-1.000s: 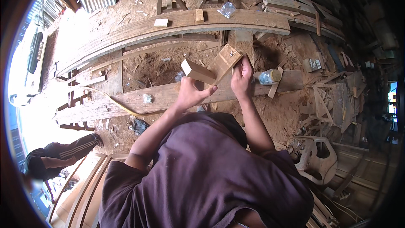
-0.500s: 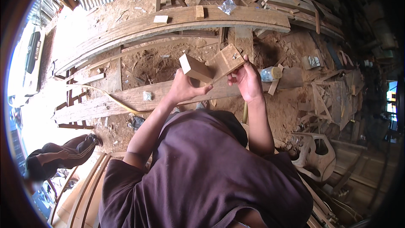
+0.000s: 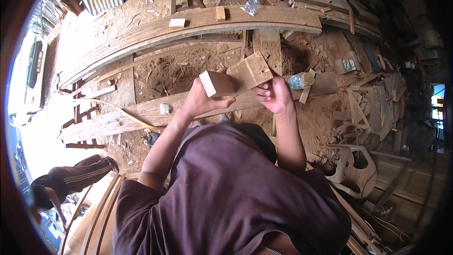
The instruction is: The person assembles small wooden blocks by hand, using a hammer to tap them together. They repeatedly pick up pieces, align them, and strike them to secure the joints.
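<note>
In front of my chest I hold an L-shaped wooden piece (image 3: 247, 76), made of a flat board with a thick block standing at its left end. My left hand (image 3: 199, 100) is wrapped round the block end, its thumb along the lower side and fingertips showing behind. My right hand (image 3: 276, 95) is closed at the board's right end, fingers curled against the lower corner. A small light mark or chip shows on the board near that end; I cannot make out which. Whether the block and board are one piece or joined is unclear.
Below the hands runs a long plank (image 3: 113, 122) with a small packet (image 3: 164, 108) and a clear jar (image 3: 302, 80). A farther beam (image 3: 141, 35) carries two small wood blocks and a plastic bag (image 3: 250, 6). A broken plastic chair (image 3: 354, 170) lies right; another person (image 3: 71, 179) is at lower left.
The wooden piece has tilted, showing more of the block's near face. My right hand has shifted slightly down the board's end, its fingers curled closer together.
</note>
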### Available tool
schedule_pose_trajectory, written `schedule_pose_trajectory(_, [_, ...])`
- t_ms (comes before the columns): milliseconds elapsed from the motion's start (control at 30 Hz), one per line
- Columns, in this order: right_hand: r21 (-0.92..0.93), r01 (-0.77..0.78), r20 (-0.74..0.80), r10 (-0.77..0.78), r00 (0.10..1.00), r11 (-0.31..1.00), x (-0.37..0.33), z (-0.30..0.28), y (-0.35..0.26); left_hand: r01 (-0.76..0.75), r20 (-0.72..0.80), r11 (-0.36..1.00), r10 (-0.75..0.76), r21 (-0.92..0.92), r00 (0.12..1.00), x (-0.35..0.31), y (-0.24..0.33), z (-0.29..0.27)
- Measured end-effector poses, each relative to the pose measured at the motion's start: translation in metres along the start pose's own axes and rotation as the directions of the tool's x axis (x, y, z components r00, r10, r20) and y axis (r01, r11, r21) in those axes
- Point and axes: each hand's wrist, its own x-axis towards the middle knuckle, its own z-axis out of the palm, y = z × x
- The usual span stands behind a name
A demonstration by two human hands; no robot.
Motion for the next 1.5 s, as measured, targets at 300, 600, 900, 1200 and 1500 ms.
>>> schedule_pose_trajectory(300, [0.040,0.257,-0.132,-0.250,0.959,0.966,0.002,0.028,0.025,0.188,-0.005,0.933,-0.199,-0.307,0.980,0.003,0.016,-0.011])
schedule_pose_trajectory(600, [-0.018,0.301,-0.203,-0.299,0.932,0.953,-0.003,0.039,0.018,0.408,0.188,0.808,-0.362,-0.425,0.913,0.007,0.016,-0.010])
schedule_pose_trajectory(900, [-0.850,0.466,0.064,-0.833,0.550,0.243,0.007,0.038,0.029,0.367,0.150,0.769,-0.341,-0.524,0.928,0.001,0.023,-0.013])
schedule_pose_trajectory(1200, [-0.744,0.190,0.664,-0.740,0.104,-0.641,0.014,0.051,0.020,0.503,0.264,0.678,-0.432,-0.536,0.863,-0.001,0.060,-0.026])
schedule_pose_trajectory(1500, [-0.682,0.082,0.730,-0.682,0.032,-0.726,0.016,0.072,0.014,0.427,0.144,0.680,-0.432,-0.596,0.890,0.001,0.076,-0.015])
